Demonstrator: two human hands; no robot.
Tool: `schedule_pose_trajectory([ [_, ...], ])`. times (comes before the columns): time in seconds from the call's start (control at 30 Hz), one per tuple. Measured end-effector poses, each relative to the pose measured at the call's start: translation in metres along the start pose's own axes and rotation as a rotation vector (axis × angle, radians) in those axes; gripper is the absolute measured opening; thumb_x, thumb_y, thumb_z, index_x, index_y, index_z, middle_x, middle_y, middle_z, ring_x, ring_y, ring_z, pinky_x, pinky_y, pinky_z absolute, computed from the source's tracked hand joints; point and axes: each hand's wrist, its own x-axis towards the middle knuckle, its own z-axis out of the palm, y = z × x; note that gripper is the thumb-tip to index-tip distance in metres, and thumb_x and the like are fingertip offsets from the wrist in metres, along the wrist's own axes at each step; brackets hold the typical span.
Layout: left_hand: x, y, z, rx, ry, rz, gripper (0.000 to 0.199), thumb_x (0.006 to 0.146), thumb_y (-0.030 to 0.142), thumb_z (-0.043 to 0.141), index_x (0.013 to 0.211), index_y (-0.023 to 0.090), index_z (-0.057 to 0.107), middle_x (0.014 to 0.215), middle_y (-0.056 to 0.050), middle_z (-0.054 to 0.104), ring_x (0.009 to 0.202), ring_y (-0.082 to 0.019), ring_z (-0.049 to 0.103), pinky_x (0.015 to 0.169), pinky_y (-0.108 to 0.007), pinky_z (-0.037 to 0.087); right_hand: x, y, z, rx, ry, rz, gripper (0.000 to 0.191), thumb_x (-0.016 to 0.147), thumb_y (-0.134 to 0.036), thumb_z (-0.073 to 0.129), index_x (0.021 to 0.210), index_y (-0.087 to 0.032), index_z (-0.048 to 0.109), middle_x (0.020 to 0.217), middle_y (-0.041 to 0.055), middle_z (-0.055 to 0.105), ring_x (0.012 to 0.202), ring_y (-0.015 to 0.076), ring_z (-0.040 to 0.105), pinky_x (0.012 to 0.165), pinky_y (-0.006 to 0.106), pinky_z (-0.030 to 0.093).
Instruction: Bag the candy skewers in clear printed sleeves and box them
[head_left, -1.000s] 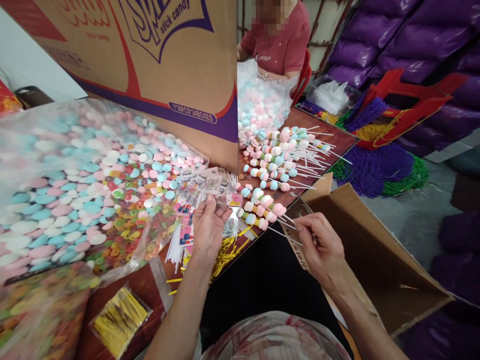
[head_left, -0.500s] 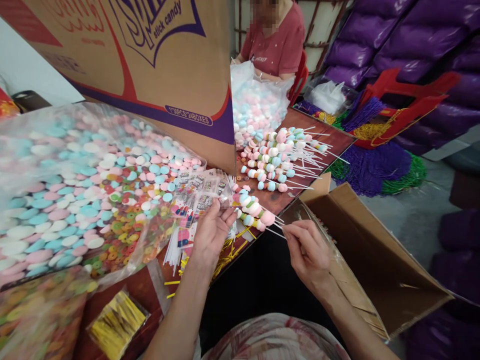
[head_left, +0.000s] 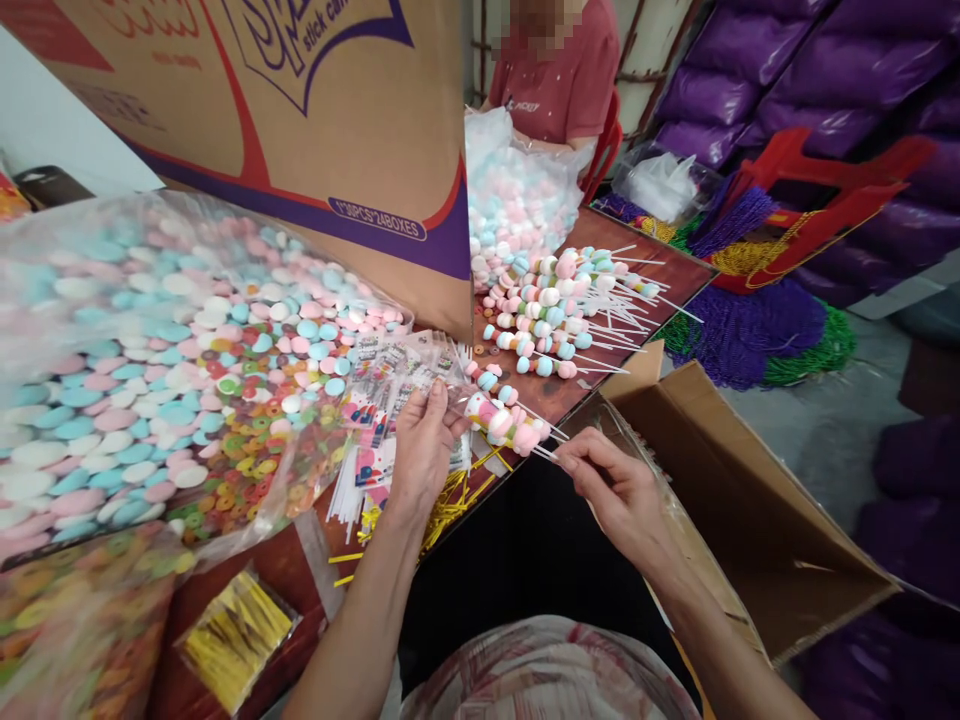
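My right hand [head_left: 616, 490] pinches the white stick end of a candy skewer [head_left: 528, 434] threaded with pink and white marshmallow-like sweets. Its far end lies in the mouth of a small clear printed bag [head_left: 480, 410], which the closed fingers of my left hand [head_left: 424, 438] hold by the edge. Just behind lie more candy skewers [head_left: 506, 393] at the table edge. Under and beside my left hand are a pile of printed bags [head_left: 382, 380], loose white sticks [head_left: 346, 497] and yellow twist ties [head_left: 454, 505].
A large bag of pastel sweets and gummy rings [head_left: 97, 410] covers the left side. A tall carton [head_left: 337, 150] stands behind it. Finished-looking skewers [head_left: 551, 315] lie stacked at the back right. An open cardboard box [head_left: 750, 500] sits at my right; a person in red [head_left: 562, 100] sits opposite.
My right hand has moved slightly left, pushing the skewer's sweets into the bag's mouth. My left fingers have closed more around the bag. The view has shifted slightly.
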Motion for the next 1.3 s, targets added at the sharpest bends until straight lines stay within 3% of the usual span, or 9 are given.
schedule_pose_trajectory([
  [0.13,0.002,-0.002,-0.003,-0.006,0.014,-0.009,0.034,0.067,0.036,0.085,0.075,0.017,0.058,0.073,-0.002,0.072,0.064,-0.013,0.069,0.054,-0.018,0.048,-0.002,0.005,0.004,0.305,-0.024,0.273,0.026,0.088,-0.042,0.063,0.078,-0.018,0.064,0.064,-0.0045,0.04,0.049,0.0074,0.029,0.044,0.023,0.02],
  [0.23,0.001,-0.003,-0.003,0.079,0.006,0.009,0.038,0.066,0.041,0.085,0.077,0.017,0.058,0.073,-0.001,0.072,0.064,-0.013,0.069,0.054,-0.018,0.049,-0.003,0.01,0.008,0.342,-0.043,0.317,0.029,0.087,-0.045,0.063,0.079,-0.017,0.063,0.062,-0.0051,0.04,0.048,0.0068,0.026,0.043,0.023,0.018],
  [0.37,-0.002,-0.004,0.0,0.116,0.027,0.034,0.041,0.068,0.047,0.082,0.078,0.018,0.056,0.071,-0.001,0.071,0.07,-0.014,0.071,0.063,-0.021,0.053,-0.004,0.012,0.011,-0.061,-0.038,0.015,0.022,0.094,-0.034,0.057,0.081,-0.018,0.065,0.069,-0.0008,0.05,0.059,0.0111,0.044,0.053,0.024,0.034],
  [0.47,-0.007,-0.004,0.004,0.096,0.007,0.02,0.038,0.071,0.046,0.081,0.084,0.019,0.057,0.076,-0.002,0.073,0.078,-0.017,0.073,0.071,-0.025,0.055,-0.005,0.016,0.012,-0.32,-0.052,-0.256,0.016,0.098,-0.024,0.051,0.098,-0.02,0.066,0.079,0.0022,0.057,0.07,0.0139,0.054,0.064,0.026,0.041],
  [0.67,-0.01,-0.008,0.008,-0.016,-0.044,-0.053,0.03,0.074,0.031,0.081,0.094,0.017,0.064,0.091,-0.006,0.076,0.091,-0.02,0.073,0.087,-0.031,0.055,-0.012,0.024,0.019,-0.576,-0.032,-0.483,0.016,0.097,-0.015,0.05,0.105,-0.018,0.064,0.075,0.0013,0.052,0.062,0.0126,0.048,0.058,0.025,0.037],
  [0.77,-0.009,-0.013,0.008,-0.125,-0.025,-0.029,0.022,0.078,0.026,0.079,0.091,0.017,0.063,0.095,-0.005,0.075,0.094,-0.019,0.073,0.093,-0.033,0.054,-0.014,0.019,0.025,-0.365,-0.028,-0.364,0.015,0.098,-0.016,0.049,0.098,-0.017,0.064,0.075,0.0011,0.053,0.064,0.0119,0.049,0.06,0.024,0.039],
  [0.9,-0.01,-0.02,0.009,-0.163,-0.037,-0.062,0.016,0.081,0.025,0.075,0.088,0.017,0.063,0.094,-0.005,0.075,0.097,-0.019,0.073,0.095,-0.034,0.054,-0.014,0.01,0.03,-0.021,-0.079,-0.02,0.019,0.097,-0.028,0.052,0.086,-0.018,0.065,0.07,-0.0006,0.052,0.063,0.0108,0.048,0.058,0.023,0.038],
  [1.07,-0.014,-0.023,0.009,-0.138,-0.063,-0.082,0.013,0.085,0.026,0.071,0.088,0.016,0.063,0.093,-0.007,0.076,0.098,-0.021,0.073,0.094,-0.037,0.055,-0.011,0.006,0.035,0.575,-0.138,0.459,0.023,0.086,-0.037,0.067,0.086,-0.015,0.068,0.055,-0.0067,0.043,0.043,0.0032,0.025,0.041,0.018,0.016],
  [1.3,-0.016,-0.025,0.012,-0.161,-0.111,-0.055,0.015,0.084,0.027,0.073,0.093,0.017,0.066,0.104,-0.008,0.075,0.109,-0.022,0.069,0.098,-0.036,0.052,-0.011,0.001,0.035,1.102,-0.288,0.732,0.016,0.078,-0.026,0.076,0.08,-0.013,0.067,0.051,-0.011,0.037,0.039,-0.0007,0.011,0.037,0.015,0.012],
])
